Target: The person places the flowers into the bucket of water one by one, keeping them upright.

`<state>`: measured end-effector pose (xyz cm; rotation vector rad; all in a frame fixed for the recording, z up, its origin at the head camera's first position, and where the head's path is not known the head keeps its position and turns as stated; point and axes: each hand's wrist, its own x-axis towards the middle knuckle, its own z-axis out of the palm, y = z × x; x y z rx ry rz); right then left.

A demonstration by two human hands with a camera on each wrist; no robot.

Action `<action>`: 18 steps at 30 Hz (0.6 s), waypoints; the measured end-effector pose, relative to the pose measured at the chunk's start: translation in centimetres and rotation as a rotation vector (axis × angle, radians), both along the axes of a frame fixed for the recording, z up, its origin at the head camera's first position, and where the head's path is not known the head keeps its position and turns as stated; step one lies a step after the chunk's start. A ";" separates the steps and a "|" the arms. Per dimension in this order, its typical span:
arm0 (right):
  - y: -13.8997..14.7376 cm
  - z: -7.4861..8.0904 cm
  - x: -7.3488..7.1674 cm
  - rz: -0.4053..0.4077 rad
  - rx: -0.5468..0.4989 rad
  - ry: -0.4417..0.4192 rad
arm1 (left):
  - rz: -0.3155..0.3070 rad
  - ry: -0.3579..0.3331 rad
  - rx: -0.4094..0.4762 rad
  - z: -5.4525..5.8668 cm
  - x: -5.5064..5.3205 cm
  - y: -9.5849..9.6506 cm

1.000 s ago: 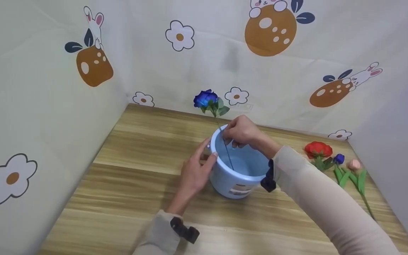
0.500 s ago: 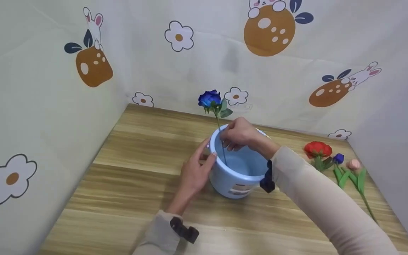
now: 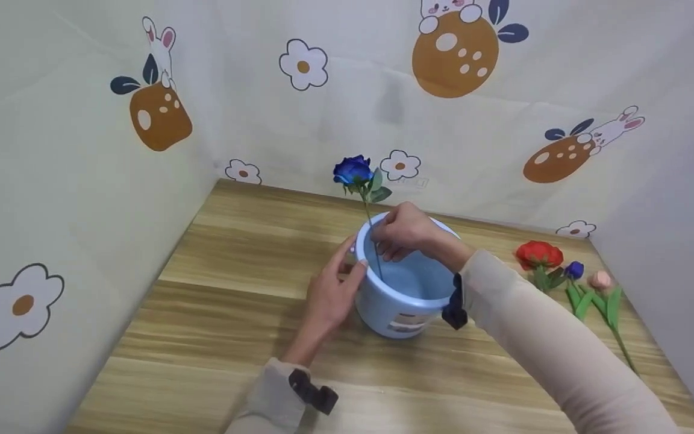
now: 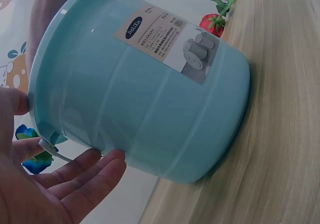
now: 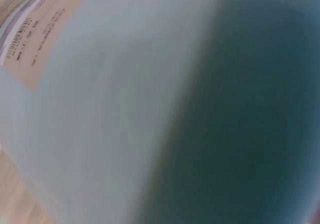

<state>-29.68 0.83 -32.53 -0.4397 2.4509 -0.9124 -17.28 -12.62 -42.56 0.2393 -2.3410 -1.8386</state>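
A light-blue bucket (image 3: 377, 313) with a printed label stands upright on the wooden table. My right hand (image 3: 407, 226) reaches over its rim and pinches the thin stem of a blue rose (image 3: 353, 171). The bloom stands above the rim, while the stem's lower end is inside the bucket. My left hand (image 3: 332, 292) rests on the bucket's left side. In the left wrist view, its thumb touches the rim and its other fingers (image 4: 95, 184) lie fairly straight along the wall by the handle. Blurred bucket wall fills the right wrist view, hiding the right fingers.
On the table's right side lie a red flower (image 3: 540, 256), a small blue flower (image 3: 575, 270) and a pink tulip (image 3: 600, 280) with green leaves. Patterned cloth walls (image 3: 347, 108) enclose the table (image 3: 232, 241) at the back and both sides.
The rose's stem end has moved left inside the bucket. The bloom shifted right, then slightly back left, and the right hand dipped a little. The left hand and bucket stayed put.
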 end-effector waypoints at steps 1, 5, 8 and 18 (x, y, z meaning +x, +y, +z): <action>0.0 0.0 0.0 0.004 0.000 0.001 | 0.000 0.008 -0.002 0.0 0.0 0.0; 0.0 -0.1 0.0 0.013 -0.001 0.009 | 0.001 0.029 0.002 -0.2 0.1 0.0; 0.0 -0.1 0.1 0.013 -0.002 0.017 | 0.000 0.017 0.010 -0.1 0.1 0.0; 0.4 0.5 0.0 0.020 0.022 0.046 | -0.010 -0.009 0.029 0.1 0.0 0.0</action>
